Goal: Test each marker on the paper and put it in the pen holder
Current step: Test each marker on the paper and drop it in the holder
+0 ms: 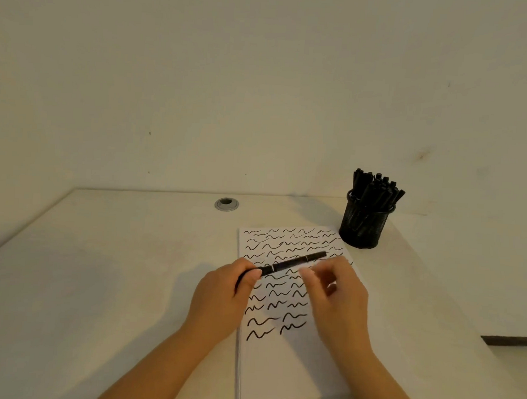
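Observation:
My left hand (223,292) grips one end of a black marker (292,263), which it holds level above the white paper (290,368). The marker points right and away from me. Just below the marker's middle is my right hand (336,294), blurred, fingers loosely curled and holding nothing; whether it touches the marker I cannot tell. Many black squiggles cover the upper half of the paper. At the back right, beside the paper's far corner, stands the black mesh pen holder (361,226), full of several black markers.
The pale desk (114,283) meets a plain wall at the back. A grey cable grommet (226,204) sits in the desk near the rear edge. The desk's right edge drops off near a dark strip (511,341).

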A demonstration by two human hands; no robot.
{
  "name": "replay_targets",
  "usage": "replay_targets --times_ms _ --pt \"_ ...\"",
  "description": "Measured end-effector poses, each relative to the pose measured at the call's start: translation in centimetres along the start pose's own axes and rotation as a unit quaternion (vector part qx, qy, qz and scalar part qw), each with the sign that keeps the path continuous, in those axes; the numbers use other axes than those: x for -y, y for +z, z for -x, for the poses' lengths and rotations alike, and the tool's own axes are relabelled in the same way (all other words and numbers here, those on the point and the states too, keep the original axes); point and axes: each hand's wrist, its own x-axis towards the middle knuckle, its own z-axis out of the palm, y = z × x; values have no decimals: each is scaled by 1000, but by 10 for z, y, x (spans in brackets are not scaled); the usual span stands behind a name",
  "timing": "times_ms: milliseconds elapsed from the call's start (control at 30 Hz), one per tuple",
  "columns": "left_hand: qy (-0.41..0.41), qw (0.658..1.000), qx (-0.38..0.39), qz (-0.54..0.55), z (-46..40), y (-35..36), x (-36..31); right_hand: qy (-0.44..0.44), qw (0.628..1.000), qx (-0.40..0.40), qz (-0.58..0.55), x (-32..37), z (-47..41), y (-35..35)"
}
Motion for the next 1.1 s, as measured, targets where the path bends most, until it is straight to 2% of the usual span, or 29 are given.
replay_targets --times_ms 67,133,333,467,600,700,767,967,1100 --pt "29 999 -1 -25 -4 2 -11 -175 975 31 133 5 -3 -7" --pt "70 996 -2 -50 -8 5 -26 -258 942 54 207 4 -8 -13" --pt "148 987 18 -58 -29 17 -74 -301 924 77 220 -6 -35 -47" --pt "123 989 78 37 -54 35 -98 -238 944 88 213 -18 -59 -75" --pt "35 985 116 125 -89 66 -99 -55 987 24 146 -42 -93 -104" --pt "-36 979 144 139 -119 95 -90 36 997 -11 74 -62 -121 -124" --pt "-65 977 147 141 -137 113 -86 65 996 -28 51 -70 -140 -134" --pt "-63 979 127 144 -169 152 -90 109 990 -82 -26 -80 -183 -142" --pt "-61 982 53 172 -172 167 -91 123 984 -99 -76 -83 -194 -134"
